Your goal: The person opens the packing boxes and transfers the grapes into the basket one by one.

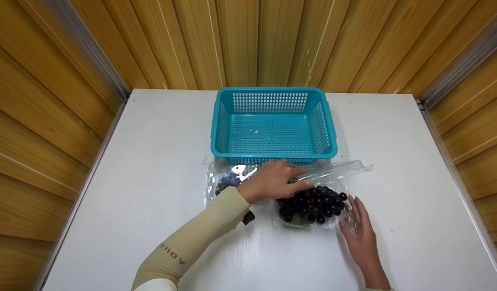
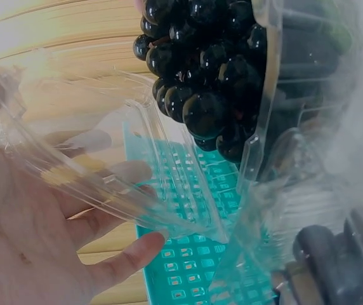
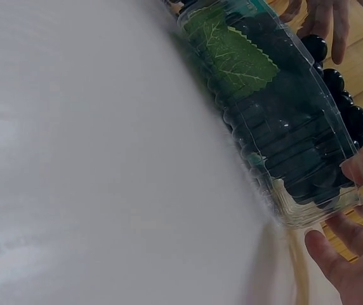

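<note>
A clear plastic clamshell box [image 1: 290, 223] of black grapes [image 1: 319, 202] stands in front of the basket with its lid [image 1: 341, 169] raised. A green leaf [image 3: 238, 57] shows through its wall in the right wrist view. My left hand [image 1: 272, 180] reaches across to that lid; in the left wrist view its extended fingers [image 2: 131, 254] are spread against the clear plastic. At the box's right end, my right hand [image 1: 362, 238] rests its nearly straight fingers along the side, thumb toward the near corner.
Behind the boxes is a teal plastic basket [image 1: 273, 155]. A second clear box [image 1: 210, 190] with dark fruit lies to the left, partly under my left forearm. A small dark piece [image 1: 248, 217] shows beside the sleeve. Wood-look panels [image 1: 240, 44] enclose the white table [image 1: 151, 169].
</note>
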The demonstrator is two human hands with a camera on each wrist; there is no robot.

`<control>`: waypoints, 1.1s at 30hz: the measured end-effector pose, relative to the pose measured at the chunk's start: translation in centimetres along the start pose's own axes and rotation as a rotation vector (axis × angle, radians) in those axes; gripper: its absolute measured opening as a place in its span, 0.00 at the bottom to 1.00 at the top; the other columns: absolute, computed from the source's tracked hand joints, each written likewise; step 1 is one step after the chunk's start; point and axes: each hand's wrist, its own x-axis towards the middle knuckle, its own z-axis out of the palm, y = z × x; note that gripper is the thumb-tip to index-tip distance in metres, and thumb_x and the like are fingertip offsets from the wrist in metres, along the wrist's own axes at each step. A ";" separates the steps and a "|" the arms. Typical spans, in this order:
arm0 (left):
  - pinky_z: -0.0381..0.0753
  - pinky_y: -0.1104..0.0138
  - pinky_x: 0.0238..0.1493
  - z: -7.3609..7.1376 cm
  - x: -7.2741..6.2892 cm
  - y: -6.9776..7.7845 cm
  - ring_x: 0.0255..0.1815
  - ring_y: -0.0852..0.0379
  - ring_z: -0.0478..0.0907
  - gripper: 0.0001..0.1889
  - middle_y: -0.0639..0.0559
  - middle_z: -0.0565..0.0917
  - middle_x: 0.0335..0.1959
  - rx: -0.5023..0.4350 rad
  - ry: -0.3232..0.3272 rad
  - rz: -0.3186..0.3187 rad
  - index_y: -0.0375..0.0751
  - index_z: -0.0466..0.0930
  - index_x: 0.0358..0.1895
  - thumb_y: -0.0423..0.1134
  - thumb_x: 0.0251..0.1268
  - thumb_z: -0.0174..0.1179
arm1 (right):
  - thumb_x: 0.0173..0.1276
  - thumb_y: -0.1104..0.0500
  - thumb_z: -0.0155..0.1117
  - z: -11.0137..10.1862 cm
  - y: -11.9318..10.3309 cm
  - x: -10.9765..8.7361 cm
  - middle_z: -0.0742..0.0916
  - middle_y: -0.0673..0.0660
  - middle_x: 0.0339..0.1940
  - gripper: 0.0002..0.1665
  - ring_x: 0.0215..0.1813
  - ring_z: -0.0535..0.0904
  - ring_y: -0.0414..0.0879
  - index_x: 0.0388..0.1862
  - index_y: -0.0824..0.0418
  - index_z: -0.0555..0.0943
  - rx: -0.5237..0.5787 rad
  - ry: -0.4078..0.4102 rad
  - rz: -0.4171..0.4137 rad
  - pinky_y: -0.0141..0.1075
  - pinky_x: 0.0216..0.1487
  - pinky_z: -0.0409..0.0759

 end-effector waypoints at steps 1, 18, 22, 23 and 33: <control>0.70 0.68 0.29 0.0 0.1 0.0 0.26 0.61 0.70 0.33 0.56 0.81 0.28 -0.006 0.003 0.001 0.52 0.76 0.63 0.67 0.71 0.35 | 0.72 0.67 0.55 0.0 0.0 -0.1 0.61 0.57 0.78 0.45 0.71 0.60 0.25 0.79 0.47 0.46 0.002 0.002 -0.008 0.17 0.64 0.64; 0.75 0.66 0.35 -0.2 0.5 -0.3 0.29 0.61 0.72 0.29 0.57 0.75 0.20 -0.108 0.004 -0.041 0.56 0.77 0.62 0.65 0.72 0.36 | 0.71 0.68 0.55 -0.4 0.2 -0.7 0.61 0.53 0.79 0.42 0.74 0.62 0.32 0.78 0.46 0.51 -0.012 0.000 0.061 0.18 0.63 0.65; 0.76 0.66 0.37 -0.2 0.6 -0.3 0.27 0.62 0.72 0.29 0.58 0.74 0.19 -0.123 0.000 -0.043 0.56 0.78 0.61 0.65 0.72 0.36 | 0.72 0.66 0.55 -0.5 0.2 -0.8 0.61 0.53 0.79 0.42 0.73 0.62 0.32 0.78 0.46 0.51 -0.032 -0.004 0.069 0.18 0.63 0.65; 0.77 0.65 0.37 -0.2 0.6 -0.3 0.27 0.62 0.72 0.29 0.58 0.74 0.19 -0.126 -0.001 -0.044 0.56 0.78 0.61 0.64 0.72 0.36 | 0.72 0.66 0.55 -0.5 0.2 -0.8 0.61 0.53 0.79 0.41 0.73 0.62 0.31 0.78 0.46 0.51 -0.037 -0.003 0.068 0.18 0.63 0.66; 0.79 0.63 0.50 -0.5 0.7 -0.2 0.37 0.62 0.79 0.33 0.56 0.82 0.25 -0.206 -0.040 -0.096 0.53 0.78 0.61 0.67 0.71 0.33 | 0.70 0.70 0.55 -0.8 0.3 -1.2 0.61 0.60 0.78 0.41 0.70 0.64 0.25 0.78 0.56 0.52 0.003 -0.005 -0.025 0.19 0.63 0.66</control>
